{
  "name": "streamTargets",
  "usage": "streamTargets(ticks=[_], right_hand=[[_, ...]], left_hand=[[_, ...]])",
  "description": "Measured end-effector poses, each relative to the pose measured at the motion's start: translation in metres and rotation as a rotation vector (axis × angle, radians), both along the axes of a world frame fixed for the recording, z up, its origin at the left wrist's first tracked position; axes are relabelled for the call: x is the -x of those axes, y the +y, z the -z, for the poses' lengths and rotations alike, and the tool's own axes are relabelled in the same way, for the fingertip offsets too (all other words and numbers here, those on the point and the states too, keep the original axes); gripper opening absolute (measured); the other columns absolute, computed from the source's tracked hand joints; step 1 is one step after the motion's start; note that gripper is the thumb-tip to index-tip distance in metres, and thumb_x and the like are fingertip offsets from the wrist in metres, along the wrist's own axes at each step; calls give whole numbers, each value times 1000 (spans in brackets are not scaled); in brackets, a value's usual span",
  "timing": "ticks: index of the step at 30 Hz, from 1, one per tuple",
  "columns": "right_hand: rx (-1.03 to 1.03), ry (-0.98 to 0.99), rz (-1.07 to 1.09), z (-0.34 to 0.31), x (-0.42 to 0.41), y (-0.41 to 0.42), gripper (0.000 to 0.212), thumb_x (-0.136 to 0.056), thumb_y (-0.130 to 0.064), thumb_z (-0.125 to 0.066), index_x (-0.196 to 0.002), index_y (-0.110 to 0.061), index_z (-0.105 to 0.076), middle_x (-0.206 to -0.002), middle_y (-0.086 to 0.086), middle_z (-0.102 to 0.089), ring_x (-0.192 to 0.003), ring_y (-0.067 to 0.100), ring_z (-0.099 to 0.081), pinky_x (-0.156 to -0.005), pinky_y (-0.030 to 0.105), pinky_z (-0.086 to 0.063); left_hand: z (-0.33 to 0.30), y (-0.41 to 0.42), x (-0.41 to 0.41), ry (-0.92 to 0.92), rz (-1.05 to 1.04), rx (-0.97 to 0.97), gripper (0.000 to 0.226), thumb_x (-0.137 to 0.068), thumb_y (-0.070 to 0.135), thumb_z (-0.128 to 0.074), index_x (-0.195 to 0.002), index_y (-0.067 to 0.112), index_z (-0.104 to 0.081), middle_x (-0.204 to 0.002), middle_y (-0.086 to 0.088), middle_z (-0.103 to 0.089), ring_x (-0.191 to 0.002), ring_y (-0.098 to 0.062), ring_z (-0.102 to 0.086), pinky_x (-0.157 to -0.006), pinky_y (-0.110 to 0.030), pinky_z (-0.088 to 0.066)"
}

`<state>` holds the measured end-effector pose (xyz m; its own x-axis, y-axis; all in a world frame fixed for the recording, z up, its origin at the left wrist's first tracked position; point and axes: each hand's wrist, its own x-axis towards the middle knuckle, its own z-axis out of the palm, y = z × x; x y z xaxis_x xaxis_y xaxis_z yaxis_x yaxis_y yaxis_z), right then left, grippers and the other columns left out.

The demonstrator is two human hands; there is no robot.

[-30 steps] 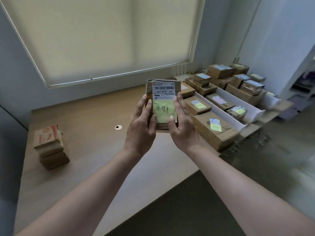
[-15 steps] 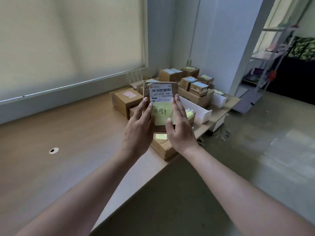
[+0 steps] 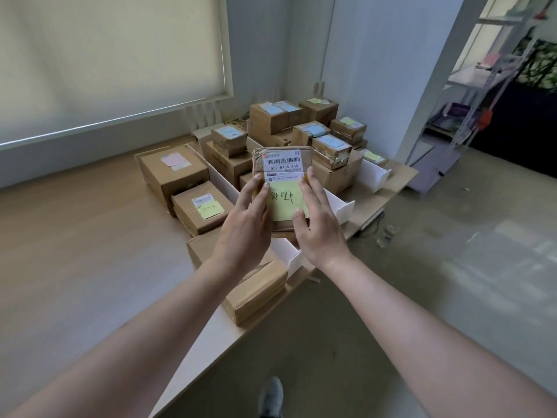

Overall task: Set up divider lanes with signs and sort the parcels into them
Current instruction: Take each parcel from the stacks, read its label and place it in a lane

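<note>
Both hands grasp one small brown parcel [image 3: 281, 188] at the centre of the frame, raised clear of the bench [image 3: 90, 251] and tilted so its top face meets the camera. The left hand [image 3: 245, 227] grips its left edge with the thumb laid on the face; the right hand [image 3: 319, 233] grips the right edge, its thumb pressing on a yellow sticky note [image 3: 286, 202] with handwritten characters. Above the note sits a white shipping label [image 3: 282, 164] with a barcode and the print "507-N705 A68".

Behind and below the held parcel, white dividers [image 3: 343, 206] run diagonally across the bench toward the upper right, forming lanes filled with other cardboard boxes. Just left of the hands lies a box with a yellow note [image 3: 200, 208], and behind it a larger box with a pink note [image 3: 174, 171]. Toward the upper middle of the frame, stacked boxes [image 3: 301, 125] carry pale blue and yellow notes. Below the hands, a flat taped box [image 3: 256, 289] lies at the bench edge.

A window blind [image 3: 111, 55] fills the upper left. Metal shelving [image 3: 488, 86] stands at the upper right. At the bottom centre, a shoe [image 3: 271, 396] rests on the floor.
</note>
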<state>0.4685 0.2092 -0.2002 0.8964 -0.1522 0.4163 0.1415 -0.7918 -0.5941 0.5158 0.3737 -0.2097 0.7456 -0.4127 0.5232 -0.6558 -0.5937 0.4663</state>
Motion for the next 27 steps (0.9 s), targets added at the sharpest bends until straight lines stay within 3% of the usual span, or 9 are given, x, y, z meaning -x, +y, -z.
streamTargets(ticks=[4, 7, 13, 14, 18, 27], right_hand=[[-1, 64, -4, 24, -82, -39, 59, -104, -23, -39, -161, -18, -26, -171, -12, -5, -151, 6, -19, -114, 53, -39], [1, 118, -24, 34, -143, -62, 59, -106, -22, -40, -162, -20, -23, -171, -15, -3, -151, 5, -18, -111, 44, -44], [-44, 208, -127, 56, -246, -90, 59, -108, -19, -40, -163, -18, -21, -171, -13, -3, -153, 4, -13, -104, 13, -35], [-52, 217, -144, 62, -263, -96, 59, -107, -18, -41, -163, -17, -22, -171, -12, -4, -153, 4, -12, -107, 11, -33], [-70, 271, -200, 94, -325, -122, 61, -106, -19, -41, -163, -21, -19, -171, -13, -5, -155, 4, -10, -117, 28, -34], [-71, 412, -405, 169, -445, -171, 64, -105, -17, -38, -164, -28, -14, -170, -18, -6, -135, -29, 3, -107, 6, -14]], left_hand=[[27, -39, -79, 69, -22, -15, 56, -105, 21, -48, -157, 7, -35, -166, -8, -22, -142, -31, -44, -106, -48, -52], [40, -60, -136, 113, -43, -44, 55, -106, 24, -48, -157, 10, -34, -166, -7, -20, -142, -29, -42, -104, -48, -53], [59, -86, -226, 222, -122, -96, 55, -105, 29, -48, -156, 10, -37, -165, -8, -21, -142, -28, -42, -102, -49, -54], [64, -92, -239, 233, -141, -97, 55, -105, 28, -50, -155, 10, -38, -165, -7, -21, -141, -27, -43, -100, -49, -54], [91, -117, -287, 286, -226, -83, 54, -105, 27, -51, -155, 12, -39, -165, -5, -22, -138, -22, -44, -97, -45, -55], [160, -170, -365, 438, -429, -25, 48, -105, 25, -50, -151, 13, -46, -165, -6, -21, -137, -26, -49, -99, -48, -53]])
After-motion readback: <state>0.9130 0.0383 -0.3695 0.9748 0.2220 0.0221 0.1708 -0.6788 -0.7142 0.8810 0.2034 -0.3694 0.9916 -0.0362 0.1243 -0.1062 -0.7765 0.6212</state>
